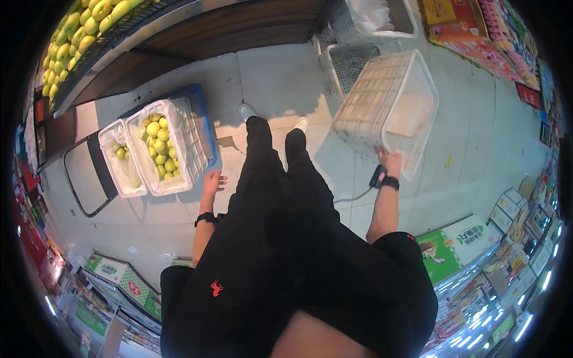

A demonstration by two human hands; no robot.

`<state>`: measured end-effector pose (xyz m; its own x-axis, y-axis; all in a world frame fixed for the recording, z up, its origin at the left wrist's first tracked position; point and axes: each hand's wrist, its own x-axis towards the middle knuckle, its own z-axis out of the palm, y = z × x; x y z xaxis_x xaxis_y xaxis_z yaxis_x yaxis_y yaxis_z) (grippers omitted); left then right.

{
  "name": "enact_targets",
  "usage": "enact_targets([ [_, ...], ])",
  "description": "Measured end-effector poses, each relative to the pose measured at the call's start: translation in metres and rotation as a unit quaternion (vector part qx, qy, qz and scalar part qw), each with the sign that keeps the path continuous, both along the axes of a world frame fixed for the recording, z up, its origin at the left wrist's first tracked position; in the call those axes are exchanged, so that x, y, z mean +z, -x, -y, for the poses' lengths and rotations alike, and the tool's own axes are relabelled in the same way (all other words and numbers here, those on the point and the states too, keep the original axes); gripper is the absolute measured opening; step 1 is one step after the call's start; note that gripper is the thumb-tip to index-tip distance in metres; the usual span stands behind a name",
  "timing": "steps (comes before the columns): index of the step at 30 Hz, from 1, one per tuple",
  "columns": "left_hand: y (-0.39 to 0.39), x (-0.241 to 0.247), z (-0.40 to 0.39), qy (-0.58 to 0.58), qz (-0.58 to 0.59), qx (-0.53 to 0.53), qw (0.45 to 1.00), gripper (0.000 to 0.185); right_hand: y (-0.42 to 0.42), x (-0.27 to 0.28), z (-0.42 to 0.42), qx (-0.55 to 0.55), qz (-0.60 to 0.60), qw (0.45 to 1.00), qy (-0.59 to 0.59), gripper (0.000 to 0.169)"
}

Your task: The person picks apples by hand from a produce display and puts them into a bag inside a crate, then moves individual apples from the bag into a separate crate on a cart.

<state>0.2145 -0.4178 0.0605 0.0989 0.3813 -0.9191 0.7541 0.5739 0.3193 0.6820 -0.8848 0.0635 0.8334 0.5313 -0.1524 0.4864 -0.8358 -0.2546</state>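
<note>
My right hand (390, 162) grips the near rim of a white plastic crate (371, 96), which is tilted on its side and slightly blurred. A pale sheet or liner shows inside it. My left hand (215, 182) hangs with loosely curled fingers and holds nothing. It is nearest to a lined white crate (183, 179) of yellow-green fruit (160, 145), perhaps apples or pears. Left of that stands a second lined crate (134, 190) with only a few fruits in view. Both crates sit by a flat trolley with a blue deck (209, 134) and a black handle frame (67, 179).
A black display rack (121, 44) piled with yellow-green fruit (85, 27) runs along the upper left. More grey-white crates (353, 67) stand beyond the tilted one. Colourful packaged goods (483, 36) line the upper right. Freezer cabinets (465, 241) lie behind me. The floor (277, 71) is tiled.
</note>
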Motion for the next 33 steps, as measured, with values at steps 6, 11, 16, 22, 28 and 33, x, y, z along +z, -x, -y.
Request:
enact_targets([
  [6, 0.047, 0.019, 0.014, 0.008, -0.031, 0.035, 0.999, 0.031, -0.110, -0.097, -0.127, -0.071, 0.013, 0.988, 0.137, 0.032],
  [11, 0.057, 0.021, 0.021, 0.046, -0.078, 0.035, 0.995, 0.027, -0.157, -0.175, -0.239, -0.217, -0.107, 0.968, 0.059, 0.033],
  [16, 0.044, 0.025, -0.007, 0.059, -0.087, 0.001, 0.994, 0.030, -0.159, -0.238, -0.259, -0.420, -0.221, 0.748, -0.463, 0.045],
  [22, 0.017, 0.016, -0.009, 0.032, -0.048, 0.019, 0.998, 0.031, -0.095, -0.182, -0.284, -0.512, -0.357, 0.486, -0.612, 0.061],
  [28, -0.043, 0.027, -0.030, -0.041, 0.041, -0.003, 0.998, 0.027, 0.019, -0.233, -0.212, -0.036, -0.482, 0.853, -0.198, 0.023],
  [33, -0.051, 0.055, 0.012, -0.083, 0.064, 0.003, 0.995, 0.025, 0.080, -0.175, -0.213, -0.185, -0.652, 0.735, -0.027, 0.027],
])
